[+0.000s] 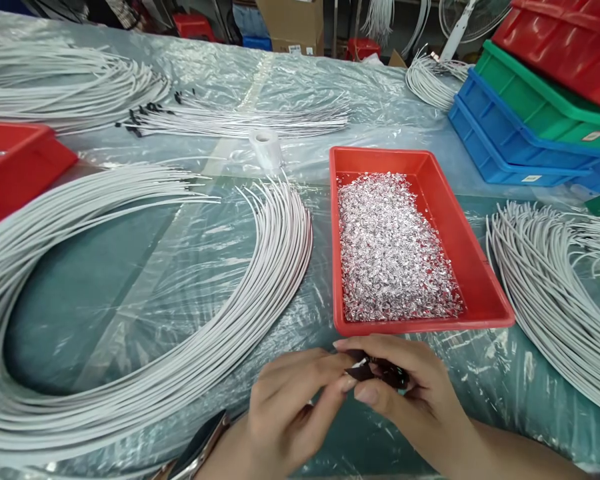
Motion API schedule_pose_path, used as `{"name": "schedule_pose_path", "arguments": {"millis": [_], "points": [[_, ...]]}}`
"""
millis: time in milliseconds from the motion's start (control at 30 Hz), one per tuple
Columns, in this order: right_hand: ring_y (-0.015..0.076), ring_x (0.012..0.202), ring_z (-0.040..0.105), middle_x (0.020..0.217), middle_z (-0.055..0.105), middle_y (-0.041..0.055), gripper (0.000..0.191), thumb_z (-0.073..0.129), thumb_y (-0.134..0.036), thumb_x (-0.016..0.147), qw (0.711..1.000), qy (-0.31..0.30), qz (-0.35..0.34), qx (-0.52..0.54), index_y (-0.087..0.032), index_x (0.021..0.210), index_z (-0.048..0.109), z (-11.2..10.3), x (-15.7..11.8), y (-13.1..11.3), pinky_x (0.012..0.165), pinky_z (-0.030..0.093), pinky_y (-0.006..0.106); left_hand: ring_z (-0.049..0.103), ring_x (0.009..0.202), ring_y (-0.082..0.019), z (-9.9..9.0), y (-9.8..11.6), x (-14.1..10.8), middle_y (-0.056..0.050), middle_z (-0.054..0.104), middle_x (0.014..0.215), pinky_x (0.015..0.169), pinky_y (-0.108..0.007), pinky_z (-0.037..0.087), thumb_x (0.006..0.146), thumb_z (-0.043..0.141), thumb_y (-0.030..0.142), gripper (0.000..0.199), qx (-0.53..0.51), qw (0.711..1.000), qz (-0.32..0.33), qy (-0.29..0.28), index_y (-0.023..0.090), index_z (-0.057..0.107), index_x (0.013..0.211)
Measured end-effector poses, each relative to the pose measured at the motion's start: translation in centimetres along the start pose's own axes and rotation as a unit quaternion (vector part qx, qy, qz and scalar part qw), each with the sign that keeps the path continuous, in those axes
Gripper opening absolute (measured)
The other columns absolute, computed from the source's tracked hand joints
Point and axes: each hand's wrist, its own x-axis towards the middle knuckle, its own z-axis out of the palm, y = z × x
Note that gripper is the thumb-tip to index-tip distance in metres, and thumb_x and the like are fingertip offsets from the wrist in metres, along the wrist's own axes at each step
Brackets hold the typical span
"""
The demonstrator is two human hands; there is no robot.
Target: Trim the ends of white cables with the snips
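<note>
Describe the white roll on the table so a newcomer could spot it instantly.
Start at the red tray of silvery bits in the table's middle. Look just beyond its far left corner: the white roll stands upright on the plastic sheeting. Unlike the long white cables around it, it is a short, hollow cylinder.

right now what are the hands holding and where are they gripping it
Both hands pinch a small dark piece between them: left hand fingers at its near end, right hand around the rest. What it is cannot be told.

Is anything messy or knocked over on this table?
Mostly tidy. The stacked bins at the far right sit crooked, tilted and not square on each other. The silver bits stay inside the red tray, none spilled. The left hand and right hand pinch a small dark piece.
</note>
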Motion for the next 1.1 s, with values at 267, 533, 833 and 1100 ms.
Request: {"name": "schedule_pose_path", "arguments": {"millis": [267,533,833,1100], "points": [[0.0140,0.072,0.065,0.083,0.069,-0.0006,0.026,0.064,-0.026,0.093,0.999,-0.008,-0.008,0.038,-0.035,0.117,0.066,0.2,-0.2,0.2,0.060,0.056,0.019,0.065,0.054,-0.010,0.4,0.3,0.2,-0.001,0.069,0.066,0.052,-0.016,0.053,0.091,0.053,0.012,0.005,0.006,0.999,-0.024,0.044,0.016,0.058,0.090],[0.0134,0.073,0.064,0.084,0.068,0.0008,0.018,0.060,-0.026,0.095,0.998,-0.035,0.023,0.055,-0.027,0.111,0.067,-0.3,-0.3,1.0,0.065,0.055,0.019,0.059,0.047,-0.008,0.4,0.3,-0.5,0.001,0.065,0.063,0.047,-0.016,0.050,0.092,0.053,0.014,0.010,-0.082,0.990,-0.103,0.046,0.017,0.060,0.097],[0.0077,0.050,0.031,0.060,0.042,-0.0085,0.023,0.066,-0.012,0.084,0.998,-0.011,0.034,0.045,-0.030,0.099,0.064,-0.6,0.2,0.5,0.045,0.027,0.015,0.064,0.055,-0.008,0.6,0.5,0.0,0.002,0.067,0.066,0.054,-0.014,0.049,0.090,0.054,0.012,0.006,-0.071,0.993,-0.091,0.004,0.017,0.059,0.090],[0.0088,0.048,0.025,0.056,0.032,-0.0078,0.011,0.061,-0.015,0.087,0.994,-0.012,0.096,0.059,-0.025,0.084,0.063,-1.0,0.1,0.2,0.043,0.023,0.017,0.064,0.059,-0.008,0.8,0.4,-0.2,0.000,0.069,0.071,0.057,-0.015,0.048,0.091,0.053,0.011,0.010,-0.063,0.995,-0.072,-0.001,0.015,0.060,0.097]]}}
